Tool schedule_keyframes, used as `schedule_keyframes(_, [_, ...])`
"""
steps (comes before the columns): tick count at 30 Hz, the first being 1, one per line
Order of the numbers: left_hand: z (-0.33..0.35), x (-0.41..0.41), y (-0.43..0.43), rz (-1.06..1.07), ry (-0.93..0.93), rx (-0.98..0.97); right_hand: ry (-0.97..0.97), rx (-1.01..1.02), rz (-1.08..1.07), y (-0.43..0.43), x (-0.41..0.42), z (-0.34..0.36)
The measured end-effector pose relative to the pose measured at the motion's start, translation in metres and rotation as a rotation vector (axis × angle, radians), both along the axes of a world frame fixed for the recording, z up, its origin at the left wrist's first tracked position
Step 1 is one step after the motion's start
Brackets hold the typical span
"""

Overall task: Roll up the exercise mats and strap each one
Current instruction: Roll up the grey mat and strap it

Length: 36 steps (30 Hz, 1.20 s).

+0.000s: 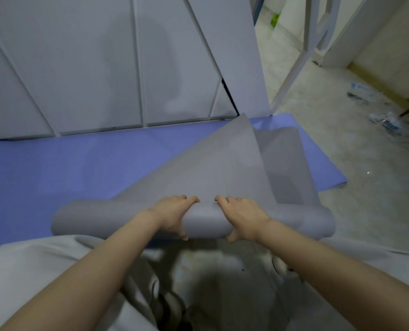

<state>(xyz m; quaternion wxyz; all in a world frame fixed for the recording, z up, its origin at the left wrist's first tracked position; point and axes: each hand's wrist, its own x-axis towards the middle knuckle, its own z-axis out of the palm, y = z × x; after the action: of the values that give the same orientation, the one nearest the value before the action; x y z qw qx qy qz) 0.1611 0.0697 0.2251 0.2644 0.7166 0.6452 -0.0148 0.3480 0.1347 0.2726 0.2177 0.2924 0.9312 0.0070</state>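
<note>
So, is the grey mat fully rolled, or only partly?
Partly. The left hand and right hand grip the rolled part of the grey mat, but much of it spreads unrolled over the blue mat.

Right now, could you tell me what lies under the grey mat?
A blue mat lies flat under the grey mat, showing beside and beyond it. The part directly beneath is covered.

L hand [172, 216], R hand [242, 217]: fingers [192, 199] curled, gripping.

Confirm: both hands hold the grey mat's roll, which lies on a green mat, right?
No. In the head view the left hand and right hand hold the grey mat's roll, but it lies on a blue mat, not green.
</note>
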Motion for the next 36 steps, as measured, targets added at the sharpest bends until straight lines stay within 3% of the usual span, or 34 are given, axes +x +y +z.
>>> schedule_keyframes(9, [-0.009, 0.041, -0.019, 0.024, 0.319, 0.389, -0.046, -0.201, -0.113, 0.028, -0.008, 0.023])
schedule_keyframes(14, [-0.011, 0.045, -0.017, 0.056, 0.309, 0.464, -0.074, -0.269, -0.160, 0.038, -0.013, 0.033])
schedule_keyframes(19, [-0.008, 0.040, -0.004, 0.049, 0.250, 0.364, -0.037, -0.282, -0.189, 0.031, -0.011, 0.030])
schedule_keyframes(24, [-0.004, 0.027, 0.007, 0.079, 0.158, 0.288, -0.017, 0.211, 0.057, -0.001, -0.003, 0.010])
schedule_keyframes(26, [-0.002, 0.027, 0.011, 0.035, 0.149, 0.263, 0.045, 0.288, 0.036, -0.010, 0.002, 0.004])
schedule_keyframes(31, [-0.007, 0.028, 0.002, -0.079, 0.077, 0.133, -0.027, 0.082, 0.002, -0.019, 0.005, 0.000])
schedule_keyframes(36, [-0.014, 0.036, -0.013, -0.060, 0.094, 0.230, -0.064, -0.128, -0.120, 0.001, 0.000, 0.010])
